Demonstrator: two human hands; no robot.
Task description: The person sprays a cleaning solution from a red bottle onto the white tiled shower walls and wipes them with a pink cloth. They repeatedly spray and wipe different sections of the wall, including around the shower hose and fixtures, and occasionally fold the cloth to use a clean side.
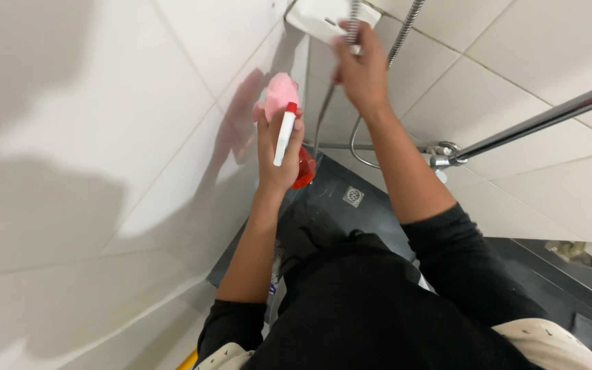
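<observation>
Glossy tile wall (pixel 104 103); shiny metal hose (pixel 405 27); pink cloth (pixel 279 92), soft-looking.

Against white wall tiles, the left hand (pixel 279 154) grips a red spray bottle with a white nozzle (pixel 286 136) and a pink cloth (pixel 279 92), while the right hand (pixel 361 72) grasps a ribbed metal shower hose (pixel 353 27) below a white wall unit (pixel 320 17).

Packages: one spray bottle (pixel 294 147), held upright in the left hand (pixel 277 154) in front of the white tiled wall (pixel 70 137). Red body, largely hidden behind the palm; white trigger head with a red tip showing between the fingers (pixel 299 130). Any label on it is hidden.

Labels, signs, screens: none in view.
</observation>
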